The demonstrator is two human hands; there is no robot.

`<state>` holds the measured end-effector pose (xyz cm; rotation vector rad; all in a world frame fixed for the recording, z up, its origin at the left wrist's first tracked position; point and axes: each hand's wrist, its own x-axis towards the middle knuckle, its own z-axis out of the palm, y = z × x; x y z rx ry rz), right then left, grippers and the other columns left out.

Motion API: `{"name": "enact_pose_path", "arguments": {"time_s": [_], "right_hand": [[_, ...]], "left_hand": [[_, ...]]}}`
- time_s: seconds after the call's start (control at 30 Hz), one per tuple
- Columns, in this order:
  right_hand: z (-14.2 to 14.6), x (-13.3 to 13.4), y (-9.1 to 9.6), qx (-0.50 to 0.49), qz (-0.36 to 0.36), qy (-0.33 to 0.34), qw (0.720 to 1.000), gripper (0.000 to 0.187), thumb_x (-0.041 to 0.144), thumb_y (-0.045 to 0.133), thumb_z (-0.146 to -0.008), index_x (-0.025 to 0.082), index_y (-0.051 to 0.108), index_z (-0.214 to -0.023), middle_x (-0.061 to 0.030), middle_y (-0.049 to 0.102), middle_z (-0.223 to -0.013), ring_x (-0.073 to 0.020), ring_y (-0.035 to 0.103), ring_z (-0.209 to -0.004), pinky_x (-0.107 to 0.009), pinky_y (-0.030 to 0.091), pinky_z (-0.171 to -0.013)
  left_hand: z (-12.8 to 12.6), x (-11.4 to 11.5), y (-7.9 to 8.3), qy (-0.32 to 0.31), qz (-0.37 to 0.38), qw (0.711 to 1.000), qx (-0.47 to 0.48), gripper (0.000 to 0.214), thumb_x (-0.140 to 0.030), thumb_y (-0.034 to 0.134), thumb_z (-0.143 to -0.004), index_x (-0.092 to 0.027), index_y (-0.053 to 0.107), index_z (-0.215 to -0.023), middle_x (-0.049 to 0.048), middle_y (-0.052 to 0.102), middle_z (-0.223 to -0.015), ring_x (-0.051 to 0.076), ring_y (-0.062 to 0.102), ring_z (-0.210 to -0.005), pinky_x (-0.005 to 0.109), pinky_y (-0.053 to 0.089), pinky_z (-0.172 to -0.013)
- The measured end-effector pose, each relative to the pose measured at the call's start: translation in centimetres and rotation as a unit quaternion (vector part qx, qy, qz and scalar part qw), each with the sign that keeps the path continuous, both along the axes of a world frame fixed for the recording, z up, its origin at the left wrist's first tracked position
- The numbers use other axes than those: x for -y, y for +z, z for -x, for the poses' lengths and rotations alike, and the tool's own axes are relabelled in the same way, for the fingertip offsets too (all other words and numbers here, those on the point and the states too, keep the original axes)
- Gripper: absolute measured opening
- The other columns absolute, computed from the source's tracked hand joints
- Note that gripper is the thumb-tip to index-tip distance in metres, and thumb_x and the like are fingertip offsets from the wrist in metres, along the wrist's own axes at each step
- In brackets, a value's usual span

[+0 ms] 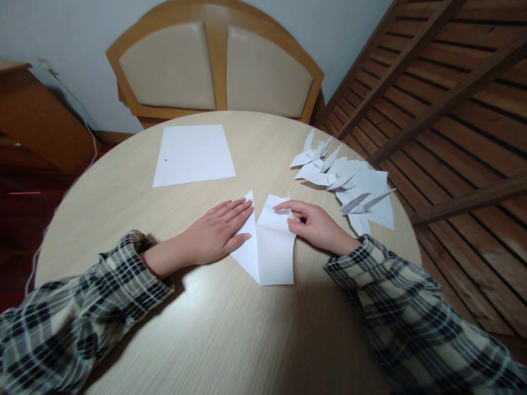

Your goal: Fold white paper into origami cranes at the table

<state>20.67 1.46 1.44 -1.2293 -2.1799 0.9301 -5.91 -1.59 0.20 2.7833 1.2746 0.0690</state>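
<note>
A partly folded sheet of white paper (275, 252) lies in front of me on the round table. Its left part is a narrow triangular flap, and its right part rises slightly off the surface. My left hand (216, 233) rests flat on the left flap, fingers stretched out. At the paper's right edge, my right hand (317, 222) pinches the upper right corner between thumb and bent fingers, with the index finger extended over the top. Creases run across the right part of the paper.
Several folded white paper cranes (329, 164) stand in a row at the right of the table (193, 329), by another flat sheet. A white sheet (195, 153) with a small dark spot lies at the back left. Beyond the table is a chair (220, 66); wooden slats (453, 109) rise at right.
</note>
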Motion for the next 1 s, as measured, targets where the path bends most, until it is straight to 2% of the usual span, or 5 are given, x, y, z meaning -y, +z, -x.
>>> {"name": "enact_pose_path", "arguments": {"time_s": [0.2, 0.37, 0.53, 0.7, 1.0], "right_hand": [[0.02, -0.29, 0.21, -0.051, -0.016, -0.01, 0.999, 0.027, 0.027, 0.057, -0.087, 0.016, 0.069, -0.108, -0.0082, 0.069, -0.106, -0.0172, 0.06, -0.082, -0.031, 0.045, -0.073], [0.01, -0.41, -0.01, -0.083, 0.017, -0.01, 0.996, 0.026, 0.035, 0.057, -0.089, 0.017, 0.07, -0.104, -0.0085, 0.071, -0.106, -0.0195, 0.063, -0.091, -0.033, 0.047, -0.08], [-0.11, -0.36, 0.21, -0.068, 0.049, -0.013, 0.996, 0.03, 0.036, 0.06, -0.087, 0.016, 0.07, -0.107, -0.0068, 0.069, -0.092, -0.0159, 0.059, -0.074, -0.029, 0.044, -0.065], [-0.07, -0.25, 0.36, -0.017, 0.019, -0.013, 1.0, 0.027, 0.032, 0.059, -0.087, 0.017, 0.071, -0.105, -0.0026, 0.063, -0.076, -0.0136, 0.049, -0.063, -0.026, 0.036, -0.058], [0.12, -0.18, -0.12, 0.018, -0.014, 0.004, 1.0, 0.028, 0.025, 0.057, -0.086, 0.017, 0.07, -0.109, 0.0018, 0.053, -0.064, -0.0118, 0.045, -0.058, -0.025, 0.034, -0.058]], "left_hand": [[0.05, -0.06, 0.01, -0.002, 0.005, 1.0, 0.014, 0.065, -0.051, 0.024, -0.101, -0.01, 0.028, -0.151, 0.0135, 0.027, -0.158, 0.024, 0.022, -0.147, 0.042, 0.017, -0.12], [0.03, -0.06, 0.28, 0.001, -0.001, 1.0, 0.031, 0.064, -0.051, 0.03, -0.1, -0.011, 0.033, -0.15, 0.0137, 0.033, -0.156, 0.024, 0.026, -0.146, 0.042, 0.022, -0.119], [0.06, -0.3, 0.56, 0.001, -0.023, 0.998, 0.061, 0.056, -0.046, 0.037, -0.099, -0.01, 0.046, -0.142, 0.0142, 0.045, -0.149, 0.026, 0.034, -0.142, 0.045, 0.025, -0.118], [0.05, -0.61, 0.32, 0.007, -0.02, 0.994, 0.107, 0.049, -0.037, 0.036, -0.101, -0.008, 0.052, -0.136, 0.0151, 0.052, -0.142, 0.024, 0.04, -0.138, 0.042, 0.032, -0.116], [0.38, -0.16, 0.26, -0.015, 0.018, 0.999, 0.045, 0.059, -0.044, 0.028, -0.101, -0.011, 0.031, -0.15, 0.0126, 0.031, -0.157, 0.023, 0.021, -0.147, 0.042, 0.02, -0.121]]}}
